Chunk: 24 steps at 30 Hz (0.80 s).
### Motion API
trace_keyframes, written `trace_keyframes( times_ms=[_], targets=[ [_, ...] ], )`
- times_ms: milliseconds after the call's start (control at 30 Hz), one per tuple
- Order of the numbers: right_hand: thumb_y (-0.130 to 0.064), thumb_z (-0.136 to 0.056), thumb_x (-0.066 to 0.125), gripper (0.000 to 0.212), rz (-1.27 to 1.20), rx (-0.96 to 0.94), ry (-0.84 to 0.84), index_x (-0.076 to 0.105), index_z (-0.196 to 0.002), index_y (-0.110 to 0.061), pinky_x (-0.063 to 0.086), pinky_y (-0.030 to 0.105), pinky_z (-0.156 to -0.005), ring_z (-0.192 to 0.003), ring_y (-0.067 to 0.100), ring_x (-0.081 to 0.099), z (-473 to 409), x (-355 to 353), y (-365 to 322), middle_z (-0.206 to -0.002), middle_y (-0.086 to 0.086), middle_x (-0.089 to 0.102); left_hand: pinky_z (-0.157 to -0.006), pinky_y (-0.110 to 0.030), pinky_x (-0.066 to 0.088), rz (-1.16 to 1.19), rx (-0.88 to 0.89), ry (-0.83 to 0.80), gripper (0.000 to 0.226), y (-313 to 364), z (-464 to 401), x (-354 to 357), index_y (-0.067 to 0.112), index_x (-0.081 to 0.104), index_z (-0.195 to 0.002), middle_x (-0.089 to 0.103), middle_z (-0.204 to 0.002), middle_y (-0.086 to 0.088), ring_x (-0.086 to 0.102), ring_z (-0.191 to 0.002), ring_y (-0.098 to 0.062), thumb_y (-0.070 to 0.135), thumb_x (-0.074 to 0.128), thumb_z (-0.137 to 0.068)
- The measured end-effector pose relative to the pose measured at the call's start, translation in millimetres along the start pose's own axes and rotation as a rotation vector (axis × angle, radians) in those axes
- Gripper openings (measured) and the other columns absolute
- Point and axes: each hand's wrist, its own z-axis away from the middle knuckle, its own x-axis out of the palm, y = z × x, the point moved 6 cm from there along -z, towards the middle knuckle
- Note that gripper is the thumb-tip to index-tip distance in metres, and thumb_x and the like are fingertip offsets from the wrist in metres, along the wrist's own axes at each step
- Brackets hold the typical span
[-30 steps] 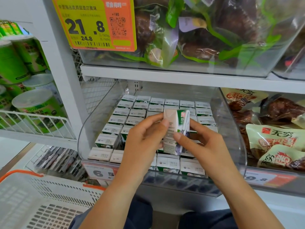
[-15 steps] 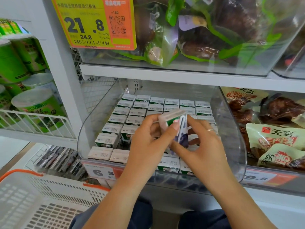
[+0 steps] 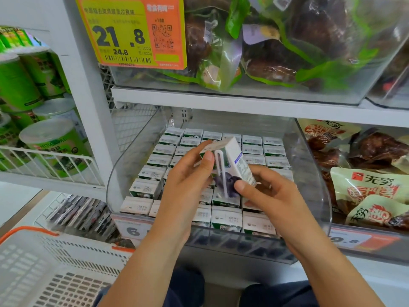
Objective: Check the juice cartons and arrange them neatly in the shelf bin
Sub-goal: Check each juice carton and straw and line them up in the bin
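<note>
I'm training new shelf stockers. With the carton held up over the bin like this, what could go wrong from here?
1. The small white juice carton with the blueberry picture is tilted, pinched by the left hand and right hand; it might slip onto the packed rows in the clear plastic shelf bin.
2. The white straw on its face could snag or peel off when it is pushed back in.

Held carton (image 3: 232,165): white, green side panel, purple fruit print, blue label patch, white straw (image 3: 221,171).
Cartons in bin (image 3: 225,218): white tops, green edges, small dark print.
Bin (image 3: 318,196): clear.
Price tag (image 3: 130,32): yellow-green and orange, black digits.
Basket (image 3: 55,269): white, orange rim.
Cans (image 3: 53,142): green, silver lids.
</note>
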Motion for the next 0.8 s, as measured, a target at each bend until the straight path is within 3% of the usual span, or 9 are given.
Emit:
trace_keyframes(
  times_ms=[133, 300, 400, 533, 633, 800],
  targets=[
    [-0.032, -0.073, 0.071, 0.032, 0.118, -0.104, 0.093, 0.066, -0.105, -0.032, 0.051, 0.014, -0.068, -0.095, 0.001, 0.063, 1.5, -2.6, -4.4, -0.1, -0.015, 0.07, -0.079, -0.021, 0.056, -0.13, 0.029, -0.023, 0.047, 2.7, 1.4, 4.1, 0.034, 0.064, -0.121, 0.072, -0.109, 0.01, 0.068, -0.1, -0.006, 0.055, 0.058, -0.079],
    [-0.023, -0.076, 0.076, 0.033, 0.278, -0.154, 0.117, 0.065, -0.104, -0.035, 0.053, 0.02, -0.07, -0.095, 0.002, 0.062, 2.4, 1.0, -5.3, -0.099, -0.011, 0.068, -0.083, -0.03, 0.057, -0.207, 0.044, 0.07, 0.051, 0.9, 2.0, 0.5, 0.032, 0.066, -0.11, 0.072, -0.104, 0.01, 0.069, -0.098, -0.007, 0.052, 0.071, -0.063],
    [-0.031, -0.073, 0.074, 0.034, 0.175, -0.099, 0.092, 0.065, -0.105, -0.034, 0.053, 0.017, -0.073, -0.098, 0.001, 0.062, 0.6, 0.3, -4.3, -0.101, -0.013, 0.069, -0.074, -0.023, 0.058, -0.126, 0.049, 0.1, 0.047, 1.7, 0.9, -3.8, 0.031, 0.068, -0.105, 0.073, -0.1, 0.011, 0.07, -0.094, -0.007, 0.046, 0.073, -0.06],
    [-0.044, -0.065, 0.069, 0.062, -0.09, 0.115, 0.0, 0.059, -0.123, -0.026, 0.055, 0.024, -0.081, -0.105, 0.008, 0.064, -2.8, -1.9, 5.9, -0.116, -0.005, 0.067, -0.069, -0.019, 0.056, -0.008, 0.06, 0.072, 0.045, 4.5, 0.5, -5.3, 0.027, 0.068, -0.108, 0.074, -0.097, 0.005, 0.071, -0.092, -0.011, 0.039, 0.073, -0.064],
    [-0.043, -0.061, 0.071, 0.066, -0.202, 0.165, -0.084, 0.06, -0.122, -0.021, 0.055, 0.021, -0.077, -0.103, 0.01, 0.066, -0.5, 1.2, 7.1, -0.114, -0.005, 0.07, -0.072, -0.019, 0.056, -0.044, 0.085, 0.007, 0.045, 7.6, 1.1, -4.2, 0.031, 0.065, -0.115, 0.073, -0.101, 0.006, 0.07, -0.095, -0.01, 0.038, 0.072, -0.071],
    [-0.036, -0.054, 0.077, 0.062, -0.217, 0.092, 0.019, 0.064, -0.113, -0.023, 0.053, 0.018, -0.074, -0.098, 0.007, 0.066, -1.1, -10.5, 5.1, -0.106, -0.006, 0.072, -0.088, -0.022, 0.054, -0.208, 0.089, -0.127, 0.053, 7.8, 0.5, -4.9, 0.039, 0.058, -0.128, 0.066, -0.12, 0.012, 0.064, -0.108, -0.006, 0.038, 0.07, -0.076]
  ],
)
